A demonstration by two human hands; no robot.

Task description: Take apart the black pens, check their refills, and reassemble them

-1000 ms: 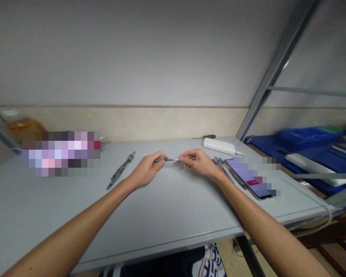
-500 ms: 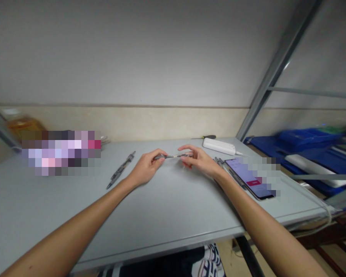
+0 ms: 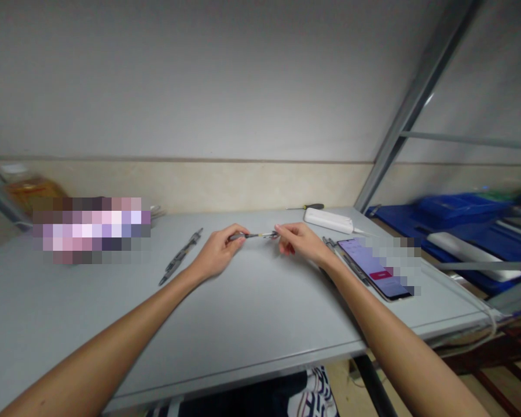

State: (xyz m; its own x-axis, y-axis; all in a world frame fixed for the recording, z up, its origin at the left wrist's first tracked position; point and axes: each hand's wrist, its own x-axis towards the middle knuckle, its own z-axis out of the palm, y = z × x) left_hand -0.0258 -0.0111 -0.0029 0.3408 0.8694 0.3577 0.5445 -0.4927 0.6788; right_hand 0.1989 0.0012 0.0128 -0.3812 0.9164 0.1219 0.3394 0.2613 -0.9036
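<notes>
A slim grey pen (image 3: 252,235) is held level above the desk, between my two hands. My left hand (image 3: 217,250) is closed around its darker end, thumb and fingers pinching it. At the other end, the thumb and forefinger of my right hand (image 3: 303,242) pinch the tip of the thin pale section; the fingers partly hide that end. To the left of my left hand lies another grey patterned pen (image 3: 181,257), set at a slant. More grey pens (image 3: 352,266) rest beside my right wrist, partly covered by it.
A phone (image 3: 364,260) with a lit screen lies right of my right forearm. Behind it are a white corded block (image 3: 329,220) and a screwdriver (image 3: 315,206). A bottle (image 3: 35,191) and a blurred-out bundle stand at left. A metal post (image 3: 399,127) rises on the right.
My right hand's raised, spread fingers have come down into a pinch at the pen's end. More of the pale section shows between the hands. My left hand has barely moved.
</notes>
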